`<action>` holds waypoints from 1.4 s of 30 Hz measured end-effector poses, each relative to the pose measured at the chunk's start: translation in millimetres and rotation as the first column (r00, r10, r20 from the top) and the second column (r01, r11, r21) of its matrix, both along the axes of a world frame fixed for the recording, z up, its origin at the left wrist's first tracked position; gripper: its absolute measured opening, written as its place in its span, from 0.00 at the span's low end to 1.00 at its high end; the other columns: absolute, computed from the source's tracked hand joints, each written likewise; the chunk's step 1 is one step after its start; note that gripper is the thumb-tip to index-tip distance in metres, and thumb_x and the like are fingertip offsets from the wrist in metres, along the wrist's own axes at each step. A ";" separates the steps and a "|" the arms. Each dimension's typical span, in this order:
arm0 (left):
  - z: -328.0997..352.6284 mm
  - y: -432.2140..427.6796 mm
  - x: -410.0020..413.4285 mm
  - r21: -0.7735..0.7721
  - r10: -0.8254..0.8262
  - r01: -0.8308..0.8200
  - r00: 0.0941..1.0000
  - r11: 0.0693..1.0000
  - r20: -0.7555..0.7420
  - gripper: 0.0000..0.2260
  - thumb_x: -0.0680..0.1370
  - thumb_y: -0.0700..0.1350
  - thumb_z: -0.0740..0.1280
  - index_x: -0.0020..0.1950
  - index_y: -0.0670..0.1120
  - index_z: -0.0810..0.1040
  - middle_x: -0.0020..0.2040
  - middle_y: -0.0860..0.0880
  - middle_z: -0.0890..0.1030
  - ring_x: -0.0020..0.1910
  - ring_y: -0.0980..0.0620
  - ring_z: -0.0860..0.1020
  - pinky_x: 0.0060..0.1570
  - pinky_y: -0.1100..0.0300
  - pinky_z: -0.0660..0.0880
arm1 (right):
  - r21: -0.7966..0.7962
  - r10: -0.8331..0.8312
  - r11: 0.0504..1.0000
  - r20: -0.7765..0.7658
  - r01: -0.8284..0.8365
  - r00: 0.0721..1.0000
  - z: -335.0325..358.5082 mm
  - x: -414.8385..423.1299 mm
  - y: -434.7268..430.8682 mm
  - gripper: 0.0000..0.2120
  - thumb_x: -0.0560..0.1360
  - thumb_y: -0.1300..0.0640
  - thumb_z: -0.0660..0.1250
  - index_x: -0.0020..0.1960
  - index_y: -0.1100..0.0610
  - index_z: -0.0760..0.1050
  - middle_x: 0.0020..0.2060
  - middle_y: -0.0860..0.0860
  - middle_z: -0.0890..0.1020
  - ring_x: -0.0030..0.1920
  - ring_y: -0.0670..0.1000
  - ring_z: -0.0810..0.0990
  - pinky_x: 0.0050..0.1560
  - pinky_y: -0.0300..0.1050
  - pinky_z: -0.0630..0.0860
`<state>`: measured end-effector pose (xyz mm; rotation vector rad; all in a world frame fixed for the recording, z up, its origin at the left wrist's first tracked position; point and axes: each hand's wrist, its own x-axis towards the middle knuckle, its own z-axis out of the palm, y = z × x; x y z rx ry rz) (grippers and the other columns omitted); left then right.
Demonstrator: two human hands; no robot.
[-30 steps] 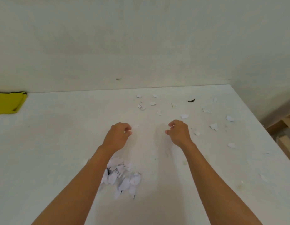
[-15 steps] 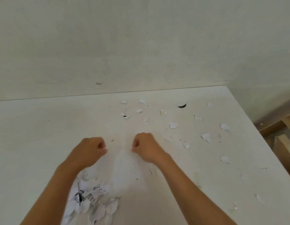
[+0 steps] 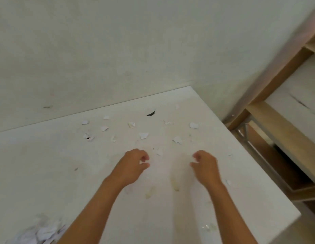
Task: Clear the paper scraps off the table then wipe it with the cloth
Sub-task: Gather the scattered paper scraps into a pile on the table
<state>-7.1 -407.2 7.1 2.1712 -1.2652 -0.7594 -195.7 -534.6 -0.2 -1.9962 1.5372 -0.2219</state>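
On the white table (image 3: 47, 173), toward the far right corner, there's a loose scatter of torn paper scraps (image 3: 143, 135), mostly small white bits with ragged edges, one with a dark printed patch near the back edge. A gathered pile of scraps (image 3: 45, 231) sits at the near left, partly cut off by the frame. No cloth in view from here.

Both hands hover just short of the scatter. The left hand (image 3: 133, 164) is loosely curled, fingers and thumb close together; the right hand (image 3: 205, 166) looks the same. It's blurry, so I can't tell if either is pinching a scrap or just half-closed with nothing in it.

My take on doing this bit well: don't pick one piece at a time. Flatten the hands, cup them around the outside of the scatter and rake everything inward, then slide it toward the pile. Go gently, since these bits look light and will probably flutter off the right edge, which is close. There are yellowish smears near the hands too, so the wipe will be needed after.
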 end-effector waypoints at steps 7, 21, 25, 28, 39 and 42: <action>-18.9 -74.0 -23.0 0.130 -0.117 0.092 0.974 0.987 0.197 0.13 0.76 0.46 0.65 0.59 0.46 0.74 0.58 0.47 0.74 0.58 0.46 0.72 0.56 0.51 0.71 | 0.103 -0.028 0.994 0.027 0.025 0.999 -5.6 -32.3 -36.9 0.16 0.72 0.62 0.70 0.59 0.61 0.74 0.58 0.59 0.76 0.57 0.56 0.76 0.54 0.41 0.69; 2.7 -16.0 19.6 0.041 0.169 -0.183 0.959 0.982 0.230 0.04 0.74 0.38 0.64 0.46 0.44 0.78 0.47 0.45 0.78 0.47 0.45 0.76 0.48 0.54 0.72 | 0.239 0.454 0.852 0.107 -0.466 0.885 18.2 56.5 1.7 0.07 0.71 0.65 0.66 0.48 0.64 0.79 0.49 0.60 0.83 0.46 0.53 0.78 0.42 0.39 0.68; 9.1 16.6 33.2 0.350 0.091 -0.247 0.909 0.904 0.406 0.09 0.75 0.48 0.64 0.55 0.50 0.76 0.56 0.50 0.77 0.56 0.47 0.73 0.54 0.52 0.71 | 0.354 0.560 0.715 0.225 -0.602 0.797 18.6 91.7 52.4 0.13 0.74 0.60 0.68 0.57 0.61 0.76 0.56 0.59 0.78 0.55 0.57 0.78 0.49 0.42 0.70; 9.4 1.1 25.2 0.307 0.077 -0.198 0.927 0.931 0.366 0.11 0.76 0.50 0.64 0.57 0.49 0.75 0.58 0.49 0.75 0.59 0.46 0.72 0.57 0.50 0.70 | 0.271 0.495 0.811 0.155 -0.519 0.855 8.1 78.4 42.9 0.15 0.75 0.61 0.66 0.61 0.60 0.74 0.59 0.60 0.76 0.58 0.58 0.76 0.55 0.45 0.71; -17.7 -153.3 -124.3 -0.016 -0.417 0.419 0.906 0.908 0.069 0.11 0.77 0.44 0.64 0.58 0.42 0.75 0.56 0.43 0.76 0.56 0.44 0.73 0.57 0.51 0.70 | 0.052 -0.116 0.990 -0.216 0.130 0.970 -3.9 -101.5 -22.0 0.13 0.75 0.58 0.66 0.59 0.58 0.71 0.56 0.56 0.75 0.56 0.55 0.75 0.55 0.44 0.71; -27.2 -165.2 -148.8 0.057 -0.467 0.463 0.878 0.884 0.107 0.13 0.76 0.45 0.65 0.58 0.42 0.74 0.57 0.44 0.75 0.56 0.45 0.73 0.56 0.52 0.71 | 0.072 -0.086 0.992 -0.226 0.105 0.970 -8.5 -109.1 -20.2 0.08 0.76 0.60 0.63 0.55 0.60 0.73 0.53 0.55 0.77 0.50 0.52 0.75 0.49 0.40 0.71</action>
